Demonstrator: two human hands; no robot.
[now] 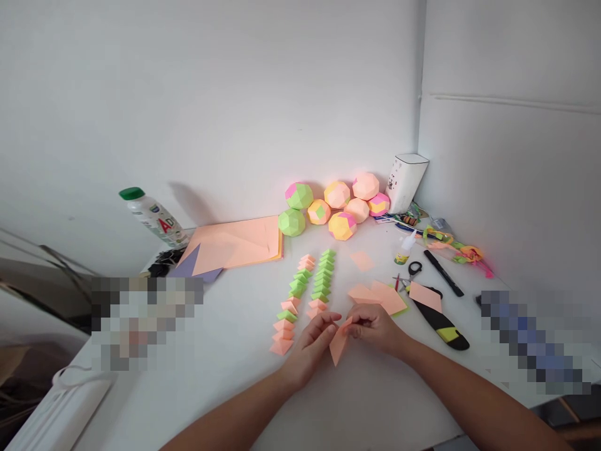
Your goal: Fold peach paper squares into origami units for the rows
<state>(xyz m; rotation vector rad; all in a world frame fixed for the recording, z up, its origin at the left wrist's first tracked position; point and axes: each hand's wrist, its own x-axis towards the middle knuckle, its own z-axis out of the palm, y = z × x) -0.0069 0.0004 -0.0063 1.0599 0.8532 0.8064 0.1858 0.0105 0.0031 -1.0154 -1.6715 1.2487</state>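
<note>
The white worktop (235,376) is running into a wall corner. A stack of orange sheets (235,241) is lying along its far edge, with a green-capped bottle (153,216) leaning near its left end. Folded paper balls (335,203) are clustering toward the far right corner. Two rows of small folded pieces (305,288) are stretching from mid-worktop toward the near edge. Just in front of them, the left hand (312,344) and right hand (375,329) are meeting, both pinching an orange paper piece (339,344) by its upper part above the worktop. A black-and-yellow cutter (441,322) is lying right of the hands, and scissors (413,270) are lying beyond it.
</note>
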